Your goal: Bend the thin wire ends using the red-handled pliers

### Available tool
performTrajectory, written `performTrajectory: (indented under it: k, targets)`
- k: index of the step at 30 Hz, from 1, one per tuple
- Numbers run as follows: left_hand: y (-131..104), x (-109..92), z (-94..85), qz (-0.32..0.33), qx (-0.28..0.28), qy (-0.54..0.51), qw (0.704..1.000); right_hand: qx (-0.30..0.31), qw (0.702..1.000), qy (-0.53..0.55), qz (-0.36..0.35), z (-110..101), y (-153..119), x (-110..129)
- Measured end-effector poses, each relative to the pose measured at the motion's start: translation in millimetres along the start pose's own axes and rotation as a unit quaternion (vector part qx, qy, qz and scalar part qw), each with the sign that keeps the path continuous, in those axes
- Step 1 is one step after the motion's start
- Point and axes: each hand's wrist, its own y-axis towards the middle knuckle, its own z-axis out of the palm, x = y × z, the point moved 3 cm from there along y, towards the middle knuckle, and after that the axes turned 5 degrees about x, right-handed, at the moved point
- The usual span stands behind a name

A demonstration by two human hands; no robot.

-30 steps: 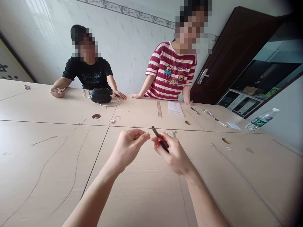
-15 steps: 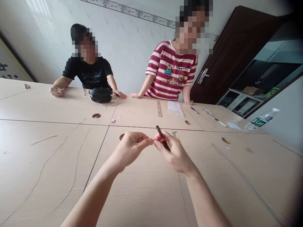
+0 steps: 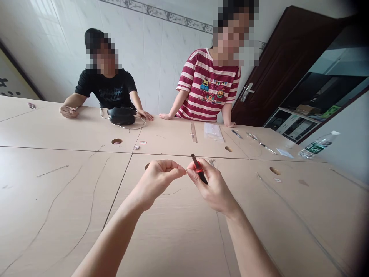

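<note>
Above the table, in the head view, my left hand (image 3: 160, 181) is closed in a pinch. What sits between its thumb and forefinger is too small to make out. Its fingertips meet the thumb and finger of my right hand (image 3: 211, 184). My right hand is wrapped round a slim dark tool with a red band (image 3: 198, 167), whose flat tip points up and away from me. A faint thin strand (image 3: 172, 193) shows just below my left fingers. Close behind my right hand lies a small cluster of pale metal bits (image 3: 211, 162).
Two people are across the table (image 3: 173, 238). Near them are a black pouch (image 3: 121, 115), a ruler (image 3: 193, 132), a plastic bag with paper (image 3: 213, 132) and a pen (image 3: 236, 134). A water bottle (image 3: 318, 145) stands at right. Cable holes (image 3: 117, 141) pierce the tabletop.
My hands stay nearly in place, fingertips together. The dark tool has turned slightly in my right hand, showing more of its red band. A thin strand now shows below my left hand.
</note>
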Motion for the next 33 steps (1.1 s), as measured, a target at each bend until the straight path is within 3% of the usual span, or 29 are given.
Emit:
performTrajectory:
  k: [17, 21, 25, 33]
  targets:
    - [1, 3, -1.6, -0.005, -0.038, -0.016, 0.999, -0.022, 0.999, -0.022, -0.003, 6, 1, 0]
    - [3, 6, -7.3, -0.001, -0.065, -0.037, 0.997, -0.082, 0.990, -0.108, -0.048, 7, 1, -6]
    - [5, 8, -11.8, 0.011, -0.094, -0.066, 0.993, -0.143, 0.959, -0.230, -0.088, 13, 1, -8]
    - [3, 3, -5.8, 0.036, -0.119, -0.094, 0.988, -0.153, 0.937, -0.307, -0.061, 29, -1, -3]
